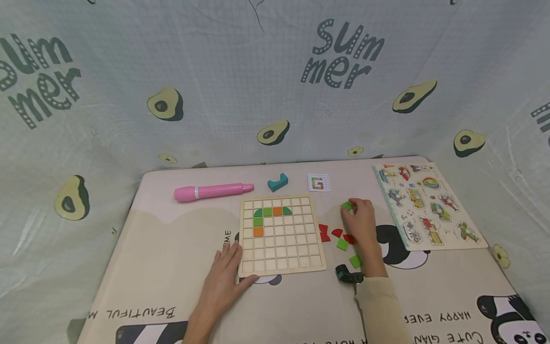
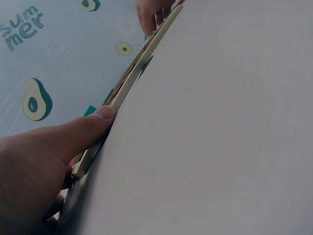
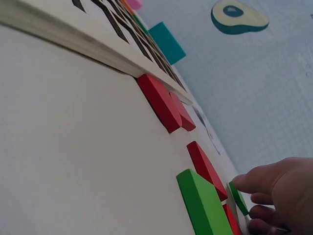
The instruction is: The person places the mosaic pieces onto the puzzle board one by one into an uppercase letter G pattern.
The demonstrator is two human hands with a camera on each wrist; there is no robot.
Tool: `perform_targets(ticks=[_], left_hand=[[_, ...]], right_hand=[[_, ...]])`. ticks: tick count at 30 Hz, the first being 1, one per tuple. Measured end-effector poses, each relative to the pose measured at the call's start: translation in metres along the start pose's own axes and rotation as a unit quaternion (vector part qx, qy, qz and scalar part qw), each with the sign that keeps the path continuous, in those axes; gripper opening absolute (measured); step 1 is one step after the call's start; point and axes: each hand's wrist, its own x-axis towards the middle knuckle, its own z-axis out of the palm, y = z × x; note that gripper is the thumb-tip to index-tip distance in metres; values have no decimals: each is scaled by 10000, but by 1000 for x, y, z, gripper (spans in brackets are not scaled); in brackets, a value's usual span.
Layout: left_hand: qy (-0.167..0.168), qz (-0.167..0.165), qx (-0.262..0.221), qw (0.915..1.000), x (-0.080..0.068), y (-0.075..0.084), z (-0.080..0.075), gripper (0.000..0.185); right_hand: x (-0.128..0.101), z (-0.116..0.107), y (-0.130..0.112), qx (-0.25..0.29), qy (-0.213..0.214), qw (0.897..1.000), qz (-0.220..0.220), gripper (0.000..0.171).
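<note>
Right hand (image 1: 360, 220) pinches a small green tile (image 1: 347, 206) at its fingertips, lifted just off the bench (image 1: 172, 248), approx 3 o'clock of the wooden grid board (image 1: 279, 234) and near its top-right corner. The right wrist view shows a green piece (image 3: 238, 198) between fingertips (image 3: 249, 182), but how firm the grip is can't be told. Left hand (image 1: 224, 277) lies flat, fingers straight and released, thumb (image 2: 93, 128) pressed against the board's edge at its 7 o'clock corner, holding nothing.

To do this step well, in my view: keep the left hand bracing the board so it doesn't slide, hold the tile by its edges, level, and lower it square into a cell rather than dragging it across the ribs.

Board as container: most cells bare. Top rows hold a green-orange arc (image 1: 272, 211), w/ a green tile below its left end and an orange tile (image 1: 258, 231) under that.

Loose at 3–4 o'clock of the board: red pieces (image 1: 324, 232), two more green squares (image 1: 342, 244). At 12 o'clock: teal block (image 1: 277, 182), pattern card (image 1: 319, 183); pink pen (image 1: 212, 191) at 11. Picture puzzle tray (image 1: 429, 205) far right, its pieces seated.
</note>
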Motion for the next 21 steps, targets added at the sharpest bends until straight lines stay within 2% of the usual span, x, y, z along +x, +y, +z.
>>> perform_targets(ticks=[11, 21], left_hand=[[40, 33, 49, 10000, -1, 0, 1, 86], [-48, -20, 85, 10000, 0, 0, 0, 87]], right_hand=[[1, 0, 2, -200, -178, 9996, 117, 40], [2, -5, 3, -171, -497, 9986, -65, 40]])
